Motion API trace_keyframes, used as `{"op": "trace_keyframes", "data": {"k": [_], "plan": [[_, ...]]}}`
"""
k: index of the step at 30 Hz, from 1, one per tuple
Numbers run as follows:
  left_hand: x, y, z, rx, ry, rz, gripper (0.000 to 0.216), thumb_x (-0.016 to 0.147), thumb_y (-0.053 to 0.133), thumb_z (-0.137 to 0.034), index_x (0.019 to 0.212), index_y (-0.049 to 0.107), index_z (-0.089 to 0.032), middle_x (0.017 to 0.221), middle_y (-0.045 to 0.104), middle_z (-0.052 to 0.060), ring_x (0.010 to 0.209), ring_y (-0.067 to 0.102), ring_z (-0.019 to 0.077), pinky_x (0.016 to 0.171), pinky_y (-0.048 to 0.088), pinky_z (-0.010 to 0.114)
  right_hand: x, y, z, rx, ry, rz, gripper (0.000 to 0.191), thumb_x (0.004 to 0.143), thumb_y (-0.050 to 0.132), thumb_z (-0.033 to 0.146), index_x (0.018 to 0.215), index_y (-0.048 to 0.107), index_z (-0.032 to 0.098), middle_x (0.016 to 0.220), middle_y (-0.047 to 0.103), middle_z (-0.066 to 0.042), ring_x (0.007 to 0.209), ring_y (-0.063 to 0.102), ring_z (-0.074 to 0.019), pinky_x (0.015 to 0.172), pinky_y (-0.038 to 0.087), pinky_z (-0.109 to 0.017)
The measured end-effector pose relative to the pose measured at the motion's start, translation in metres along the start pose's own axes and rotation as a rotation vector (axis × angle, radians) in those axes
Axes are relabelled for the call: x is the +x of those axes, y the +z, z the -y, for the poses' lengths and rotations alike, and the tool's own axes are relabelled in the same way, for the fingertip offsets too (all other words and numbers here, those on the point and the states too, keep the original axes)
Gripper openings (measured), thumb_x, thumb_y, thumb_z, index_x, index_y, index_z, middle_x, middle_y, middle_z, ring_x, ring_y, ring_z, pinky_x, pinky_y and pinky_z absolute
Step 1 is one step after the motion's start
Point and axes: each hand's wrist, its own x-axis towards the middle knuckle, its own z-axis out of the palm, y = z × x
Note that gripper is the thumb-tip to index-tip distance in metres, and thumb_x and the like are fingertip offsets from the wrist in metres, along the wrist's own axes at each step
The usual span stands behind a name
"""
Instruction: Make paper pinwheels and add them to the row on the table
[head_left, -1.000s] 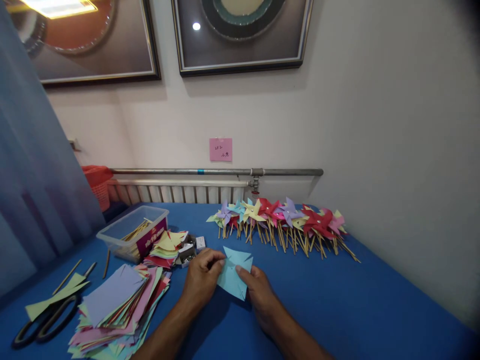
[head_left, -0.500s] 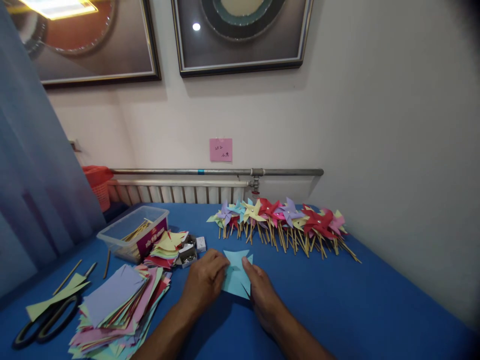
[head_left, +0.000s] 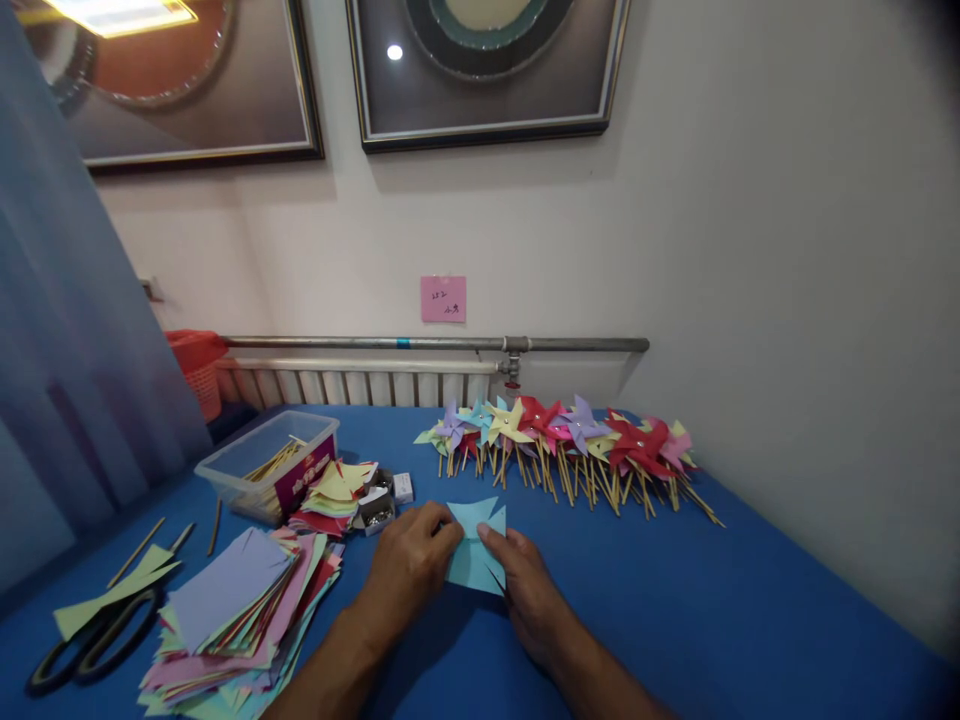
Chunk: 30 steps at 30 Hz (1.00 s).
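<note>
A light-blue paper square point(head_left: 472, 570), with slits cut in from its corners, is held just above the blue table. My left hand point(head_left: 420, 548) has its fingers closed at the sheet's left edge. My right hand point(head_left: 529, 590) grips the right side, its thumb lying on top near the middle and the other fingers underneath. Left of my hands lies a tall stack of coloured paper squares point(head_left: 232, 590). Behind it sit cut paper pieces point(head_left: 337, 490) and small open boxes of metal pins point(head_left: 377, 515).
Finished paper pinwheels point(head_left: 536, 420) on sticks lie in a row at the back right. A clear plastic box point(head_left: 319, 432) of wooden sticks stands at the left. Black-handled scissors point(head_left: 120, 635) lie under a pale green paper piece. A metal pipe point(head_left: 450, 344) runs along the wall.
My right thumb has moved left, further over the blue paper toward its middle. My left fingers have shifted slightly on the left edge. The paper stays in nearly the same place.
</note>
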Motion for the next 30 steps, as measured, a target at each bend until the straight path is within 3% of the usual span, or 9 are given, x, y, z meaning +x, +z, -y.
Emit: {"op": "trace_keyframes", "data": {"k": [8, 14, 18, 24, 30], "plan": [[0.002, -0.002, 0.001, 0.065, 0.093, 0.030, 0.017, 0.092, 0.056, -0.011, 0.094, 0.069, -0.022, 0.091, 0.068, 0.005, 0.074, 0.059, 0.0173, 0.066, 0.046, 0.028, 0.002, -0.002, -0.002, -0.020, 0.001, -0.010, 0.042, 0.067, 0.085, 0.044, 0.093, 0.074, 0.014, 0.073, 0.074, -0.005, 0.063, 0.062, -0.0186, 0.063, 0.047, -0.030], [0.002, -0.008, -0.004, -0.075, 0.010, 0.058, 0.017, 0.092, 0.054, -0.013, 0.097, 0.069, -0.021, 0.096, 0.068, 0.007, 0.078, 0.060, 0.0185, 0.070, 0.048, 0.030, 0.008, -0.008, -0.011, -0.077, -0.050, -0.048, 0.044, 0.066, 0.085, 0.043, 0.097, 0.074, 0.014, 0.078, 0.077, -0.006, 0.065, 0.067, -0.0216, 0.065, 0.051, -0.032], [0.008, -0.018, -0.008, -0.371, -0.236, 0.047, 0.018, 0.094, 0.054, -0.026, 0.101, 0.070, -0.020, 0.096, 0.069, 0.008, 0.085, 0.064, 0.0197, 0.078, 0.048, 0.031, 0.013, -0.014, -0.012, -0.158, -0.112, -0.100, 0.042, 0.066, 0.086, 0.046, 0.094, 0.076, 0.016, 0.081, 0.077, -0.006, 0.069, 0.068, -0.0235, 0.067, 0.053, -0.034], [0.017, -0.014, -0.005, -0.922, -0.822, 0.173, 0.027, 0.080, 0.065, -0.043, 0.071, 0.069, -0.019, 0.061, 0.060, 0.000, 0.057, 0.051, 0.0147, 0.054, 0.035, 0.025, 0.013, -0.017, -0.010, -0.304, -0.188, -0.136, 0.039, 0.068, 0.083, 0.049, 0.089, 0.077, 0.017, 0.073, 0.075, -0.004, 0.064, 0.064, -0.0215, 0.062, 0.050, -0.032], [0.014, -0.003, -0.005, -1.231, -0.992, 0.224, 0.029, 0.066, 0.077, -0.045, 0.063, 0.066, -0.018, 0.052, 0.053, -0.004, 0.048, 0.040, 0.0096, 0.051, 0.027, 0.023, 0.014, -0.016, -0.011, -0.281, -0.162, -0.096, 0.044, 0.068, 0.082, 0.052, 0.091, 0.077, 0.016, 0.074, 0.075, -0.005, 0.063, 0.063, -0.0211, 0.061, 0.049, -0.032]]}}
